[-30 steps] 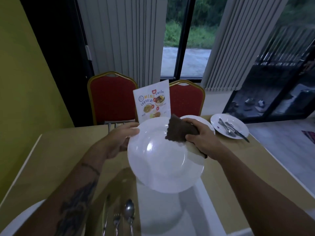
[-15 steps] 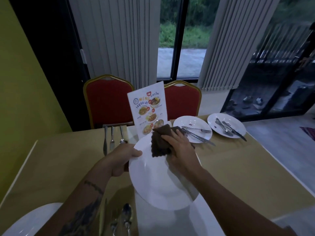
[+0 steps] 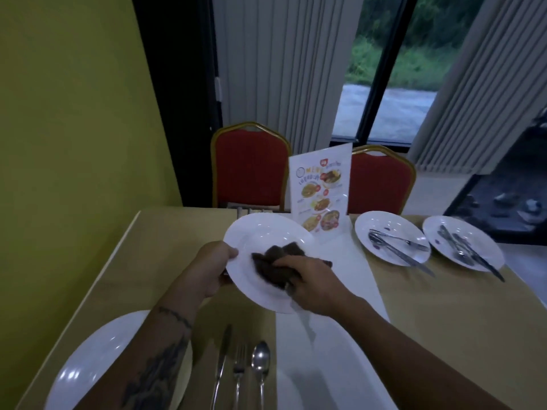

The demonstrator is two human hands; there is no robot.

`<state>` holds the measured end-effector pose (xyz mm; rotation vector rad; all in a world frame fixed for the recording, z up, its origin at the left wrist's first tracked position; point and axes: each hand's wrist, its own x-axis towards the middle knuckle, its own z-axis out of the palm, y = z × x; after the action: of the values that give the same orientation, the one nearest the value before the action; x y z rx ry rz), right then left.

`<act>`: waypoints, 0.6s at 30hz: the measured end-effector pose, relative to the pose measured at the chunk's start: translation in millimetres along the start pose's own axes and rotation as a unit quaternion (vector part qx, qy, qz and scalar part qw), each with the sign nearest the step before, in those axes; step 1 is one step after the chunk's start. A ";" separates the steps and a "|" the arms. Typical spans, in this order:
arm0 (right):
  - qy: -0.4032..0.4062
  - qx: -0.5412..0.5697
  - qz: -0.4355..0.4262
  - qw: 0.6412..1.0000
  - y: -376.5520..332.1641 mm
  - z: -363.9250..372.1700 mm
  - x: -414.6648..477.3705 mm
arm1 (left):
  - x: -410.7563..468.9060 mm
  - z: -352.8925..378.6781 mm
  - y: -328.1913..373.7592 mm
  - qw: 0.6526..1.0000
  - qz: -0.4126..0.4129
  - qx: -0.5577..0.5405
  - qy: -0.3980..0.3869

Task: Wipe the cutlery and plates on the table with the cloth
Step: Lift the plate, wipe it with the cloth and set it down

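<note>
Tabletop (image 3: 165,261) scene: left hand (image 3: 211,269) pinches glossy, breakable plate (image 3: 266,232) rim, right hand (image 3: 310,281) presses soft cloth (image 3: 273,263) inside; support rim.

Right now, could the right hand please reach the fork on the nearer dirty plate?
Probably yes: the right hand sits left of that plate, and nothing stands between it and the fork, though it must lift the cloth away.

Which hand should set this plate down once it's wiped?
Probably the left hand: it grips the plate by its rim, while the right hand presses the cloth into the plate's bowl.
</note>
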<state>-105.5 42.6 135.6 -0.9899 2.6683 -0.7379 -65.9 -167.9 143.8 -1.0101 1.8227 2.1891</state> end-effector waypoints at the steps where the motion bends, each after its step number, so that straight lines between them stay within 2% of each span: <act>1: 0.002 -0.006 0.021 1.000 2.3 1.0 1.9 | 1.2 -2.9 -4.2 1.000 -0.004 -0.002 0.001; 3: 0.022 -0.013 0.041 0.999 -4.4 9.6 12.2 | 2.7 -6.2 -14.5 1.000 -0.015 -0.009 -0.008; 5: 0.028 0.003 0.014 1.000 -18.6 20.7 21.0 | 6.6 -0.9 -25.8 0.999 -0.029 -0.042 -0.009; 8: -0.028 0.014 -0.033 0.999 -36.4 43.3 28.5 | 17.3 -4.4 -35.4 0.993 -0.041 -0.101 0.041; 12: -0.070 0.041 -0.027 0.996 -22.8 53.8 28.5 | 33.0 -32.9 -46.9 0.974 -0.045 -0.185 0.121; 14: -0.054 0.040 -0.018 0.998 -11.7 48.6 25.1 | 43.3 -47.9 -50.2 0.959 -0.052 -0.231 0.155; 18: 0.009 0.099 0.029 0.995 8.4 35.2 21.4 | 72.2 -70.8 -49.7 0.952 -0.040 -0.221 0.207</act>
<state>-114.0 20.5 100.8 -0.8556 2.5642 -0.9814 -68.2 -241.8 58.8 -1.7097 1.3987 2.5419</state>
